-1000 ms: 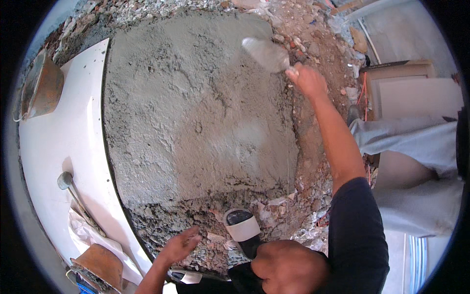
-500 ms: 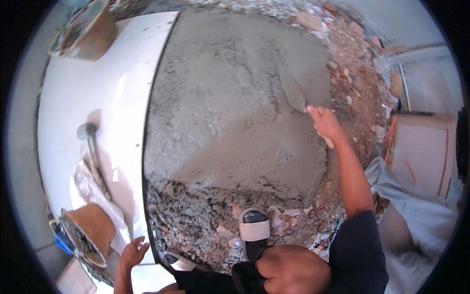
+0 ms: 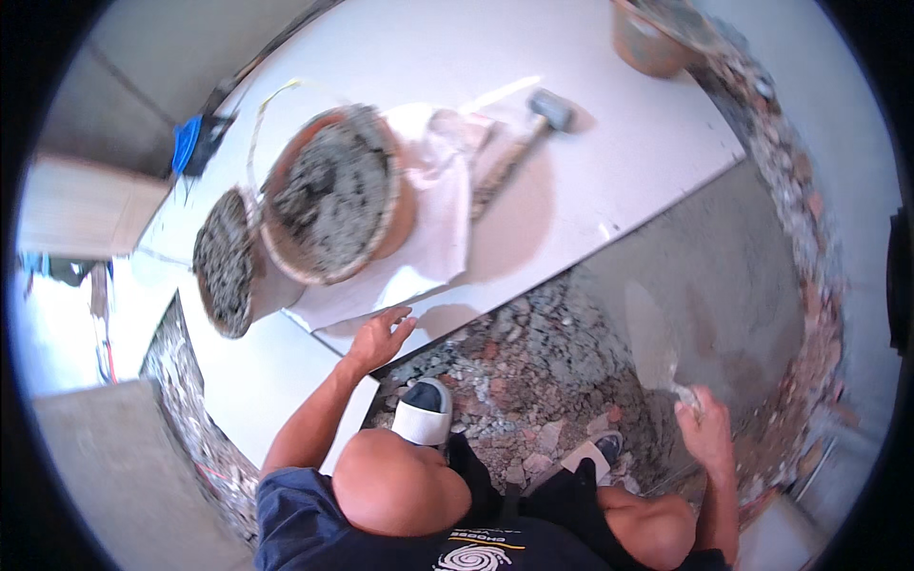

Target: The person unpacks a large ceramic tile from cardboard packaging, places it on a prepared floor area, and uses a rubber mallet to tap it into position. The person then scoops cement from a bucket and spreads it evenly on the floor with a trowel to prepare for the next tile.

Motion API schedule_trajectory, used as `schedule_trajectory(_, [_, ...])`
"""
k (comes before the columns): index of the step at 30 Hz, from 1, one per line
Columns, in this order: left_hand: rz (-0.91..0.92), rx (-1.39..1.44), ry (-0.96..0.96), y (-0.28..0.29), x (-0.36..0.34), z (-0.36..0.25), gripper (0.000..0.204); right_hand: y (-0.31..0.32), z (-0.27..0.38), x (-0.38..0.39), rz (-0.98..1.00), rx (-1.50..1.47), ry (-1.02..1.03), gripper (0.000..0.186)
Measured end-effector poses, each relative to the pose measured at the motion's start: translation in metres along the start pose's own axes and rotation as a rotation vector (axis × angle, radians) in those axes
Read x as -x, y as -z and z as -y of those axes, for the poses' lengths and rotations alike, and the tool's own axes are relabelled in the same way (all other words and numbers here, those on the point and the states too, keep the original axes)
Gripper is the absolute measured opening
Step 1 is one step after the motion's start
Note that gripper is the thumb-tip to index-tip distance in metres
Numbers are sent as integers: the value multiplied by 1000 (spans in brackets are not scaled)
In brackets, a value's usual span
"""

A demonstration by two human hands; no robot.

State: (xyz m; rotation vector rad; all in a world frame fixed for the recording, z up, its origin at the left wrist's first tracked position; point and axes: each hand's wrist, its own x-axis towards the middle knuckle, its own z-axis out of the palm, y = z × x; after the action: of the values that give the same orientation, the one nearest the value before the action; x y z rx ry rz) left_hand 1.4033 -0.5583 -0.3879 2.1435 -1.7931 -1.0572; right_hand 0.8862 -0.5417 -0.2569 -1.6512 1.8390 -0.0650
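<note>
My right hand (image 3: 706, 425) is closed round the handle of a trowel (image 3: 651, 335). The trowel's pointed blade lies at the near edge of the smoothed grey mortar (image 3: 733, 276), beside rough rubble. My left hand (image 3: 381, 340) holds nothing, its fingers apart, over the near edge of the white tiles close to the sack cloth. Just beyond it stands a bucket (image 3: 407, 214) full of grey mortar. A second mortar-filled bucket (image 3: 269, 285) leans next to it on the left.
A mallet (image 3: 552, 109) lies on the white tiles (image 3: 609, 162), partly beside a pale sack cloth (image 3: 440, 228). Another bucket (image 3: 647, 48) stands at the far right corner. Broken rubble (image 3: 514, 381) surrounds my sandalled feet. A wall (image 3: 843, 143) bounds the right side.
My view has swung left toward the buckets. My right hand has drawn the trowel back from the far mortar to its near edge. The left hand stays empty beside the tiles.
</note>
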Motion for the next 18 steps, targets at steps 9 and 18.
schedule_trajectory(9, [-600, 685, 208, -31, 22, 83, 38, -14, 379, -160, -334, 722, 860, 35])
schedule_trajectory(18, [-686, 837, 150, -19, 27, 87, 34, -116, 464, -174, -345, 1029, 911, 16])
